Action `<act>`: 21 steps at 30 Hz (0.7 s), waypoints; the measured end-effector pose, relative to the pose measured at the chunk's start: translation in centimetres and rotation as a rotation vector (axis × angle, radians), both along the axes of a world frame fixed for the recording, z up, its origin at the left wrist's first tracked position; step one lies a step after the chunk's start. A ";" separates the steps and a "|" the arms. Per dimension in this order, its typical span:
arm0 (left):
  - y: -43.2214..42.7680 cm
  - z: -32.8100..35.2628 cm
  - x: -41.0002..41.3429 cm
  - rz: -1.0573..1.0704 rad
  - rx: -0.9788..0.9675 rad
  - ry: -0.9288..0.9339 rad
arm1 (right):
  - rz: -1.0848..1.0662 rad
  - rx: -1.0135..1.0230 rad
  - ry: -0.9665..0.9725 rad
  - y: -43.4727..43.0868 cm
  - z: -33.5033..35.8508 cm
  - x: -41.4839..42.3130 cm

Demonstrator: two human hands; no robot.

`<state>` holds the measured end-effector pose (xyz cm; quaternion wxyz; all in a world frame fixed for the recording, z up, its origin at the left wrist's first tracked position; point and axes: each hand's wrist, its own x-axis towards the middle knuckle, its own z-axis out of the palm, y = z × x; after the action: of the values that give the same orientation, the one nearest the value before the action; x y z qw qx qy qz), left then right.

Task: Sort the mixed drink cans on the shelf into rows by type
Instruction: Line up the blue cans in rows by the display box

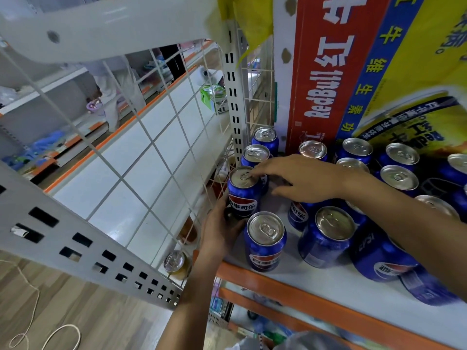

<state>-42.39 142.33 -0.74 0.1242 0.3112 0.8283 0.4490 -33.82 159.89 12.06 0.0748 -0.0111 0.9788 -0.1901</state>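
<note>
Several blue Pepsi cans stand upright on a white shelf [328, 281] with an orange front edge. My left hand [219, 228] grips the lower side of one Pepsi can [243, 193] in the left column by the wire side panel. My right hand [300, 178] reaches in from the right, its fingers spread and its fingertips touching that can's top rim. Another Pepsi can [265, 241] stands just in front of it. Two more cans [255, 154] stand behind in the same column. My right forearm hides part of the middle cans.
A Red Bull carton [333, 72] stands at the back of the shelf. A white wire grid panel [156, 157] closes the left side. A yellowish can [175, 263] sits beyond the grid, lower left. More shelves lie below.
</note>
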 end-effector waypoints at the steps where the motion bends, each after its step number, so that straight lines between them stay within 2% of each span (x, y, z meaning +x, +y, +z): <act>1: -0.1 0.1 0.1 -0.016 -0.003 -0.002 | -0.008 0.012 0.001 -0.2 0.1 0.2; 5: 0.1 0.3 0.2 0.011 -0.026 -0.040 | -0.014 0.045 0.041 -1.1 1.1 1.7; 7: -0.1 -0.3 -0.1 0.093 -0.007 -0.027 | 0.004 0.031 0.030 -1.9 1.8 2.5; 9: -0.5 -0.8 0.2 0.207 0.068 -0.001 | 0.030 0.045 -0.003 -2.8 2.2 3.2; 12: -1.1 -0.5 2.2 0.300 0.244 0.066 | 0.030 0.213 -0.090 -4.3 1.4 4.0; 14: -1.6 -0.5 3.5 0.253 0.271 0.119 | 0.028 0.314 -0.089 -5.5 0.1 4.5; 16: -2.1 -0.6 4.5 0.163 0.218 0.131 | 0.027 0.358 -0.011 -6.2 -1.0 4.6; 19: -3.1 0.1 5.4 0.017 0.132 0.069 | 0.022 0.215 0.003 -5.9 -1.4 4.2; 21: -3.7 0.4 5.6 -0.037 0.097 0.025 | 0.101 0.104 -0.022 -5.6 -1.2 3.8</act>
<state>-36.82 138.65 -0.32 0.1068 0.3380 0.8013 0.4820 -29.99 154.32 10.82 0.0956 -0.0543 0.9847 -0.1350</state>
